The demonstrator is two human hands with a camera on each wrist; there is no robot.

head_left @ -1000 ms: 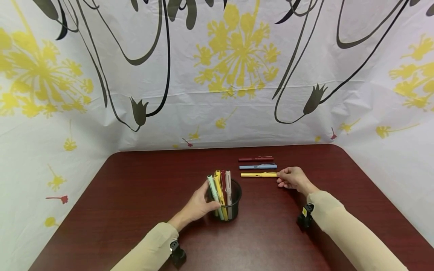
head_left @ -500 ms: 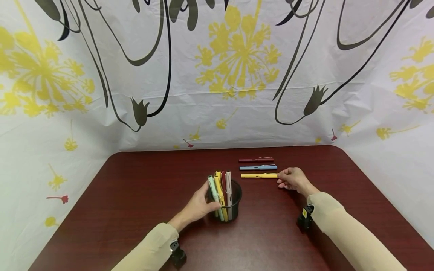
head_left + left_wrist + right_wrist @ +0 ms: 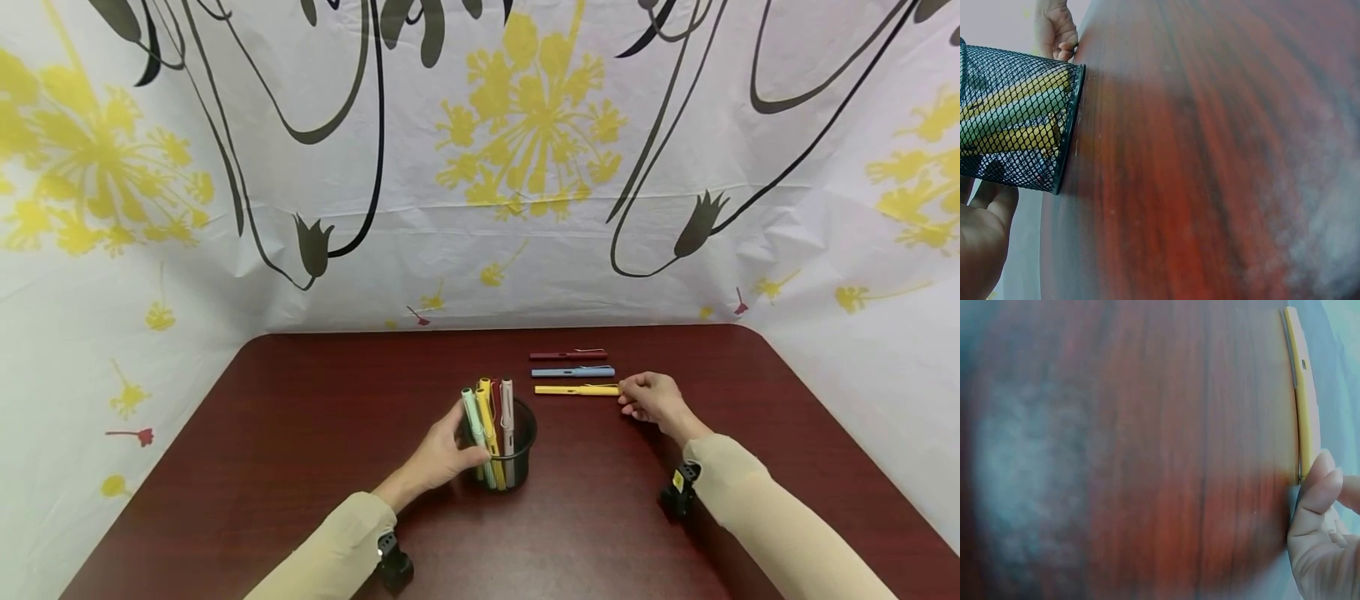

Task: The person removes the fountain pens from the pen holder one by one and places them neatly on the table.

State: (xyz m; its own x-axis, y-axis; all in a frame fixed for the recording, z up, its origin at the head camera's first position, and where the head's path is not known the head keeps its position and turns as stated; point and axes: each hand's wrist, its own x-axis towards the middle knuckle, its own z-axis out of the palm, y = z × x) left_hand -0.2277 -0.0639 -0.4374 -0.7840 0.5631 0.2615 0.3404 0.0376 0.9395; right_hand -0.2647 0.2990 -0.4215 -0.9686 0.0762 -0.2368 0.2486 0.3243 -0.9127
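Yellow pen [image 3: 562,390] crosswise, cap [image 3: 602,391] seemingly rightward

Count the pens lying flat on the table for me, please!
3: the dark red pen farthest back, the blue pen between, and the yellow pen nearest, one end pinched by the right hand. I see no others lying there.
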